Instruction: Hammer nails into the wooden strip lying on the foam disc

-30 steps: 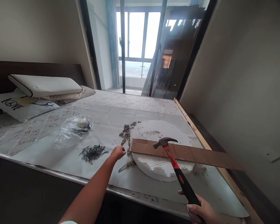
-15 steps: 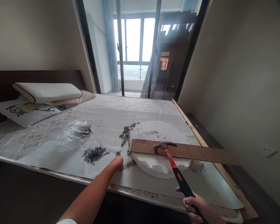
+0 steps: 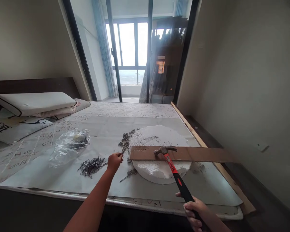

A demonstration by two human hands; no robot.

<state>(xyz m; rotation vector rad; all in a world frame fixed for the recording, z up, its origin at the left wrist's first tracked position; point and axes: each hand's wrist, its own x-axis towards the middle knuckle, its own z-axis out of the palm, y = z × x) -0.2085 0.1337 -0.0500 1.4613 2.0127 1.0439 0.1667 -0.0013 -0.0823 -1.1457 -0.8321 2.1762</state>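
My right hand (image 3: pixel 194 212) is wrapped around the black grip of a claw hammer (image 3: pixel 180 182) with a red neck. The hammer's head rests on a brown wooden board (image 3: pixel 198 154), which lies across a round white foam slab (image 3: pixel 159 135). A cluster of small holes or dots marks the board's left end. Left of that end, my left hand (image 3: pixel 114 162) is closed in a pinch beside grey crumbled lumps (image 3: pixel 125 139); whatever its fingertips hold is too small to make out. A pile of nails (image 3: pixel 91 166) lies to its left, and a single nail (image 3: pixel 123 178) lies nearer me.
A clear plastic bag (image 3: pixel 70 145) lies on the grey sheet (image 3: pixel 62 177) covering part of the mattress. Pillows (image 3: pixel 38 103) are stacked at the far left. A wooden rail (image 3: pixel 200 135) runs along the bed's right side, and glass sliding doors (image 3: pixel 128 48) stand beyond.
My left hand has risen from the sheet near the loose nail, its fingers now pinched by the grey lumps. The hammer stays on the board. The whole view has shifted slightly.
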